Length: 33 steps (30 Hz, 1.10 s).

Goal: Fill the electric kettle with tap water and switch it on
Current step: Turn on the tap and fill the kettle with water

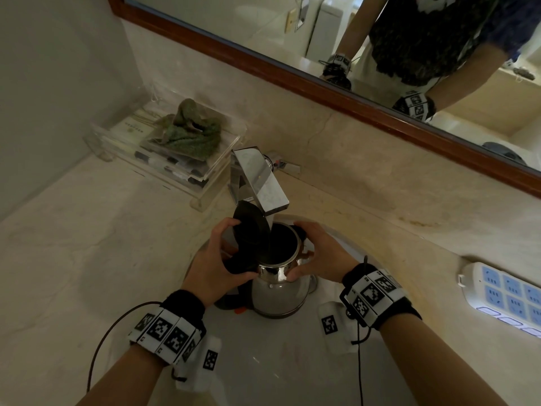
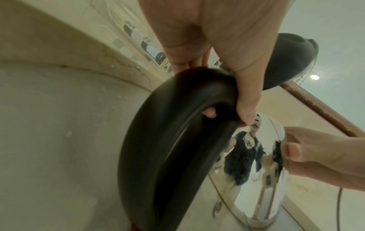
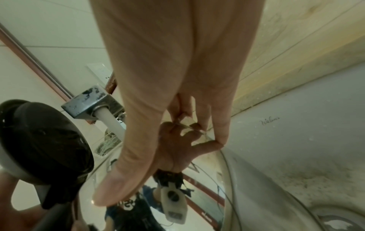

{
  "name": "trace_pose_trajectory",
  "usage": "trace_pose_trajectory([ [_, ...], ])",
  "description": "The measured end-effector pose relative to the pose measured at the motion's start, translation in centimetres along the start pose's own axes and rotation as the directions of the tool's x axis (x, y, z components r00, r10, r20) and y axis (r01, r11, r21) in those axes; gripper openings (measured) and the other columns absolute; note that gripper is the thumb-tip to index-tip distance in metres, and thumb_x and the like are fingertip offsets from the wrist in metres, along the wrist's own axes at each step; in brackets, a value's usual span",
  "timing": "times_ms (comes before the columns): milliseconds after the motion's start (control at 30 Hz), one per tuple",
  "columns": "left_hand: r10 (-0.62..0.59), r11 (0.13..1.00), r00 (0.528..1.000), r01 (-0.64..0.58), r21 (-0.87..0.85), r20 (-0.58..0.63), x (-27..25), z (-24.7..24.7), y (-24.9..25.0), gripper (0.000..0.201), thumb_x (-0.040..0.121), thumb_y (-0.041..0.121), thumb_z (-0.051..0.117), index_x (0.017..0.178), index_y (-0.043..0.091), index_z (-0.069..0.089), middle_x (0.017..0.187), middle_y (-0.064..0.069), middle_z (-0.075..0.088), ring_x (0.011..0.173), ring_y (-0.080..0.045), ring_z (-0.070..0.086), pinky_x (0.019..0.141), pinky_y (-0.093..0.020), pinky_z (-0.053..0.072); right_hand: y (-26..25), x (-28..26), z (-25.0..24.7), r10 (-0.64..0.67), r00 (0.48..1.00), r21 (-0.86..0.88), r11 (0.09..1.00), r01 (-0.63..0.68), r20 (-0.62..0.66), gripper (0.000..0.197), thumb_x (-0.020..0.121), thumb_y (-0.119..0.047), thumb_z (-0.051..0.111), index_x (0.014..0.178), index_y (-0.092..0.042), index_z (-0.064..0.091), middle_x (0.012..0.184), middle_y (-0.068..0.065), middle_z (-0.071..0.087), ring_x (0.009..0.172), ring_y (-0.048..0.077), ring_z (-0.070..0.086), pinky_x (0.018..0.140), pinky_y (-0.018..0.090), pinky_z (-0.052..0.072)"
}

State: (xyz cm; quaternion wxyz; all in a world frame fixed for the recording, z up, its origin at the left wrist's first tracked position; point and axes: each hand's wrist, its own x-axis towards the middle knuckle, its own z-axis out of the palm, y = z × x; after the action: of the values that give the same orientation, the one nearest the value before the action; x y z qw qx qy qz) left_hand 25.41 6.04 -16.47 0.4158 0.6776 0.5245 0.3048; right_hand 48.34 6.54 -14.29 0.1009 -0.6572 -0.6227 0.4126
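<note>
You are holding the kettle (image 1: pixel 278 288) in the sink (image 1: pixel 292 361) under the running tap (image 1: pixel 260 180), lid (image 1: pixel 251 227) open; your left hand (image 1: pixel 213 265) is gripping the handle (image 2: pixel 168 140), your right hand (image 1: pixel 322 253) clasping its rim.

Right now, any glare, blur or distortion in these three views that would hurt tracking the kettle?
Head view: dim and soft, edges bowed by the wide lens, the mirror duplicates the arms. Left wrist view: the left hand and black handle are smeared, the kettle body shows only curved reflections. Right wrist view: the right hand fills the frame, out of focus; steel mirrors it.
</note>
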Motion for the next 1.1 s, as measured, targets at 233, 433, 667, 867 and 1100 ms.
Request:
trace_pose_trajectory([
  [233,0.007,1.000,1.000,-0.007,-0.005,0.014,-0.09,-0.08,0.18,0.094,0.058,0.017,0.084,0.109,0.060,0.017,0.088,0.014,0.049,0.080,-0.007,0.057,0.064,-0.010,0.040,0.15,0.05,0.00,-0.001,1.000,-0.015,1.000,0.001,-0.003,0.106,0.053,-0.030,0.088,0.141,-0.021,0.028,0.145,-0.002,0.031,0.133,0.017,0.033,0.114,0.039,0.031],
  [433,-0.012,1.000,1.000,0.012,-0.001,0.026,0.01,-0.02,0.17,0.096,0.059,0.017,0.084,0.106,0.064,0.015,0.086,0.011,0.052,0.081,-0.011,0.058,0.066,-0.014,0.043,0.19,0.09,0.07,0.001,1.000,0.012,1.000,-0.001,-0.006,0.105,0.053,-0.026,0.088,0.140,-0.019,0.030,0.144,-0.001,0.032,0.132,0.018,0.034,0.111,0.043,0.036],
  [667,-0.016,1.000,0.999,0.017,-0.007,0.031,0.01,-0.08,0.23,0.095,0.059,0.018,0.084,0.109,0.062,0.017,0.087,0.008,0.053,0.082,-0.011,0.058,0.065,-0.013,0.043,0.26,0.10,0.02,0.001,1.000,0.002,1.000,-0.001,-0.002,0.106,0.053,-0.027,0.088,0.141,-0.019,0.030,0.145,-0.002,0.031,0.132,0.017,0.034,0.112,0.039,0.033],
  [867,-0.021,1.000,1.000,0.021,0.008,0.023,0.08,0.00,0.27,0.098,0.058,0.017,0.084,0.106,0.065,0.014,0.088,0.004,0.054,0.082,-0.015,0.060,0.067,-0.016,0.044,0.18,0.02,-0.03,0.000,1.000,0.005,1.000,0.000,-0.003,0.104,0.054,-0.025,0.088,0.140,-0.020,0.029,0.144,-0.002,0.031,0.132,0.017,0.033,0.112,0.039,0.034],
  [1100,-0.032,0.999,0.999,0.032,0.013,0.030,0.08,0.00,0.27,0.097,0.059,0.018,0.084,0.108,0.065,0.015,0.086,0.011,0.052,0.082,-0.012,0.058,0.066,-0.014,0.043,0.32,0.12,0.05,0.012,1.000,0.026,1.000,-0.012,0.007,0.107,0.052,-0.025,0.089,0.141,-0.019,0.029,0.144,-0.002,0.031,0.132,0.018,0.033,0.111,0.043,0.036],
])
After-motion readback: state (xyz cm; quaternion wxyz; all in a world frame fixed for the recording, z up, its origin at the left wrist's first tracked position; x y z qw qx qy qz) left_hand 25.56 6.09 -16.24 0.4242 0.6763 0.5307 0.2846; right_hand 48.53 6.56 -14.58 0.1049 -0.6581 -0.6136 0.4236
